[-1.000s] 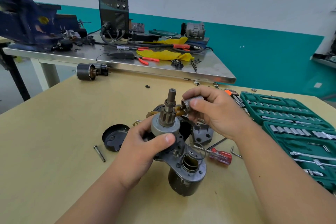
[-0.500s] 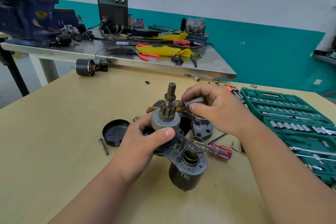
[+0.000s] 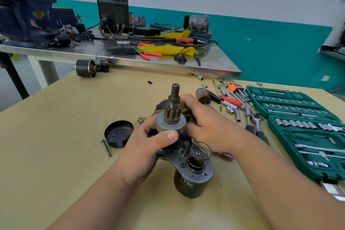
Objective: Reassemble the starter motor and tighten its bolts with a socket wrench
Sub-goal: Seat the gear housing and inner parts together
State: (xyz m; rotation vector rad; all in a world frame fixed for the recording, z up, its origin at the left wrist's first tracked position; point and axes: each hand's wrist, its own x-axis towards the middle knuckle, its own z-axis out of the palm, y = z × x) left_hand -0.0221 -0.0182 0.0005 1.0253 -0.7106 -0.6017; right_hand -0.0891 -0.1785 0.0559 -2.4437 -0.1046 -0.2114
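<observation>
The starter motor point(image 3: 192, 175) stands upright on the wooden table point(image 3: 56, 136), with its pinion gear and shaft point(image 3: 172, 110) pointing up. My left hand point(image 3: 149, 147) grips the grey drive collar below the pinion, thumb across its front. My right hand point(image 3: 207, 125) is curled in behind the pinion, fingers down among the parts; what it holds is hidden. A wire spring ring point(image 3: 201, 150) sits loose above the solenoid bore. A black end cap point(image 3: 118, 133) and a long bolt point(image 3: 106, 148) lie to the left. Ratchet wrenches point(image 3: 253, 117) lie to the right.
An open green socket case point(image 3: 298, 127) fills the right side, with loose sockets, hex keys and a red-handled driver point(image 3: 230, 101) beside it. Another motor part point(image 3: 87, 68) lies at the table's far edge. Behind stands a steel bench point(image 3: 214, 67) with a welder, cables, pliers and a blue vise.
My right hand has dropped lower behind the pinion, and the small metal cylinder it pinched by the shaft is out of sight. The left hand keeps its grip on the collar.
</observation>
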